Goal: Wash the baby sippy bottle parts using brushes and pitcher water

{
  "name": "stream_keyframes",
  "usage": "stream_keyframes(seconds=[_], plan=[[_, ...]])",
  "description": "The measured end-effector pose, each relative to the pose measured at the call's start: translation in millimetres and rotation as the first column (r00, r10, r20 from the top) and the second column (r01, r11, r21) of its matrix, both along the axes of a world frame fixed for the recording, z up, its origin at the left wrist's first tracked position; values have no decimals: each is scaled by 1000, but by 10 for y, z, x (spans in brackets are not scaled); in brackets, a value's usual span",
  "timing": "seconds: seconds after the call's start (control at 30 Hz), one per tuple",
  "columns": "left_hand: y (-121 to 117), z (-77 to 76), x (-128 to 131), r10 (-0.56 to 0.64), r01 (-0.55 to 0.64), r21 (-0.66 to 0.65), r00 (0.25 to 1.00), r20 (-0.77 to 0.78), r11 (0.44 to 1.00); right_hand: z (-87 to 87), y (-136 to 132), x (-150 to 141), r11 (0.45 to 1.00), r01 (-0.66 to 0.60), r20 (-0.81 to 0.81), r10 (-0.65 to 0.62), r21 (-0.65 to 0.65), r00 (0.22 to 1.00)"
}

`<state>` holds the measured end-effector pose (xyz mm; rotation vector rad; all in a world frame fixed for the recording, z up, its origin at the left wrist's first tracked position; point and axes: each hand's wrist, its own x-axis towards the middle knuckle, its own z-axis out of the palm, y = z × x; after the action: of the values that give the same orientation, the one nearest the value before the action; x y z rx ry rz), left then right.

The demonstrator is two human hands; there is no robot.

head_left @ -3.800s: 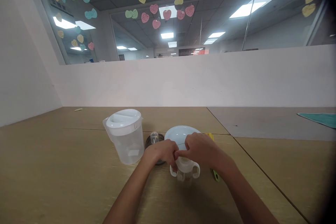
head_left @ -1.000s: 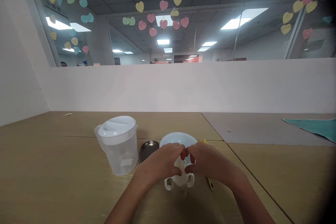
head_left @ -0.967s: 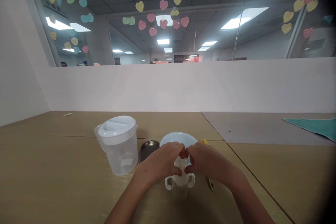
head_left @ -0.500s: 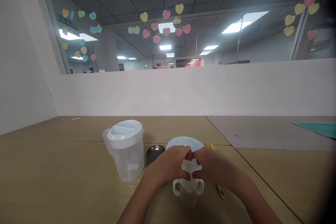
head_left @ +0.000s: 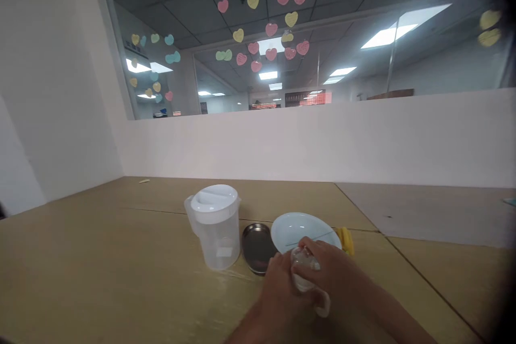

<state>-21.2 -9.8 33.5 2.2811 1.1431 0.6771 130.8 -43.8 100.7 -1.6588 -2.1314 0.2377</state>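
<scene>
A clear cup [head_left: 305, 278] with white side handles is between my hands near the table's front, its top leaning away from me. My left hand [head_left: 280, 287] is closed around its left side and body, which hides much of the cup. My right hand [head_left: 328, 266] has its fingers curled over the clear top from the right. One white handle [head_left: 324, 309] shows below my right hand. Just beyond the hands lies a pale oval plate [head_left: 290, 226], with a thin straight line visible across it. A round dark metal dish [head_left: 257, 247] sits left of the plate.
A translucent pitcher [head_left: 215, 242] with a white lid stands left of the metal dish. A yellow object [head_left: 346, 241], partly hidden, lies at the plate's right edge. Seams cross the brown table [head_left: 121, 258], and a white wall [head_left: 242, 148] with windows rises behind it.
The view has turned left. My left hand has moved from the cup's top down around its body, while my right hand stays at the top. The cup now leans more.
</scene>
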Motion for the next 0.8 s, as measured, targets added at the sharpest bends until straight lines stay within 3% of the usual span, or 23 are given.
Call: stream_keyframes(seconds=[0.03,0.17,0.27,0.33,0.4,0.5,0.57,0.63,0.7,0.8], plan=[[-19,-87,47,76,-77,54,997,17,996,-83,2,-3,1000,15,-40,-14,15,999],[-53,-255,129,151,-142,145,987,-50,979,-331,-24,-18,974,64,-157,-31,217,987],[-49,-290,130,189,-173,147,976,-108,974,-399,-142,-154,880,81,-180,5,469,984],[-46,-283,133,207,-186,132,963,-173,974,-443,-253,-329,822,-48,-121,141,568,983],[-45,-246,134,219,-198,105,943,-250,974,-533,-354,-528,767,-253,10,307,589,952],[-34,-170,120,188,-158,120,933,-308,980,-762,-424,-757,739,-417,177,385,530,906],[-11,-147,109,158,-112,164,939,-305,980,-929,-410,-824,704,-432,205,387,564,899],[26,-157,106,157,-102,208,950,-269,973,-1051,-371,-826,628,-415,196,390,658,900],[67,-186,115,162,-106,238,959,-231,966,-1103,-330,-787,577,-400,193,386,712,902],[123,-245,144,156,-101,256,966,-206,962,-1083,-277,-716,556,-405,221,368,726,903]])
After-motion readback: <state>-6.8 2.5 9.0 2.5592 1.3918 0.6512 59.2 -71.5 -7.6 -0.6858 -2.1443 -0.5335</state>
